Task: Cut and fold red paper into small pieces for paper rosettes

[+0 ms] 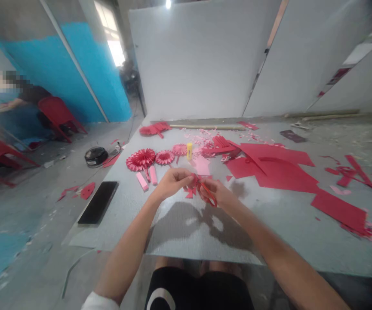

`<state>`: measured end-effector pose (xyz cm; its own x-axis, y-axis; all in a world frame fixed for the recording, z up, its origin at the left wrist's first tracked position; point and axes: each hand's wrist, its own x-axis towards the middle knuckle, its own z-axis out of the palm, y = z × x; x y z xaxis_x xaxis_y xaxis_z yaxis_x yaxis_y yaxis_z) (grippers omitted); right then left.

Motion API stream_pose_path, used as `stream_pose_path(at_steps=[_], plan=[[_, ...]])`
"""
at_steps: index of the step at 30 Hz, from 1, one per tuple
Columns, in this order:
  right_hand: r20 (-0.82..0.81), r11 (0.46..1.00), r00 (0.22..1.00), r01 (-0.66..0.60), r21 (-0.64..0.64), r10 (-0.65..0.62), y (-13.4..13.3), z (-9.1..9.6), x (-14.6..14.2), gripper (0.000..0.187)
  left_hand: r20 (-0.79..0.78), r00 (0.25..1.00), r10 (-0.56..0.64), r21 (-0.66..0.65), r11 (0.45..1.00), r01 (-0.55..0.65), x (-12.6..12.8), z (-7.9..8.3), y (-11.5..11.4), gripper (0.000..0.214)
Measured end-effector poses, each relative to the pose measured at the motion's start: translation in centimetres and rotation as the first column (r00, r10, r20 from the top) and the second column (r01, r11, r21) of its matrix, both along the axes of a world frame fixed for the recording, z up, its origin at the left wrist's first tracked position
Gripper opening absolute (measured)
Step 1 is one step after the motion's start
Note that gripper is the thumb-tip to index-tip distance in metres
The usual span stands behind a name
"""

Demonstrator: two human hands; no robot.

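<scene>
Over the middle of the table, my right hand [214, 191] is closed round a pair of red-handled scissors [210, 199]. The scissor blades point toward my left hand [176, 181], whose fingers pinch a small piece of red paper [193, 180]. Small red scraps [190, 192] show just below the fingertips. Beyond my left hand lie two folded pink paper strips [142, 181] and a pleated red paper fan [140, 160] on a stick. Smaller pleated rosettes [164, 157] sit to its right, near a yellow glue stick [189, 151].
Large red paper sheets [285, 172] and cuttings spread over the right side of the grey table [121, 234]. A black phone [98, 203] lies at the left edge. A round black device [96, 156] is on the floor. Another person sits far left by a red chair [55, 113].
</scene>
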<state>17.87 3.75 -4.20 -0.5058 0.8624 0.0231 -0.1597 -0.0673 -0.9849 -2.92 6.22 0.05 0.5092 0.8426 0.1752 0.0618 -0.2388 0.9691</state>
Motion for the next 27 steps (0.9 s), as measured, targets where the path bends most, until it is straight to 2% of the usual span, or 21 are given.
stream_pose_path(at_steps=[14,21,27], plan=[[-0.029,1.000,1.000,0.003,0.001,-0.003,0.0,-0.3,-0.4,0.036,-0.026,1.000,-0.002,-0.019,1.000,0.002,0.1,-0.1,-0.1,0.032],[0.006,1.000,1.000,0.025,0.008,-0.025,0.3,-1.0,-0.4,0.036,0.015,0.998,0.068,-0.006,0.998,-0.068,0.1,-0.2,0.0,0.031],[0.002,0.999,1.000,0.025,0.020,-0.025,0.0,-0.4,-0.5,0.037,-0.003,0.999,0.049,-0.013,0.999,-0.049,0.2,0.0,-0.1,0.028]])
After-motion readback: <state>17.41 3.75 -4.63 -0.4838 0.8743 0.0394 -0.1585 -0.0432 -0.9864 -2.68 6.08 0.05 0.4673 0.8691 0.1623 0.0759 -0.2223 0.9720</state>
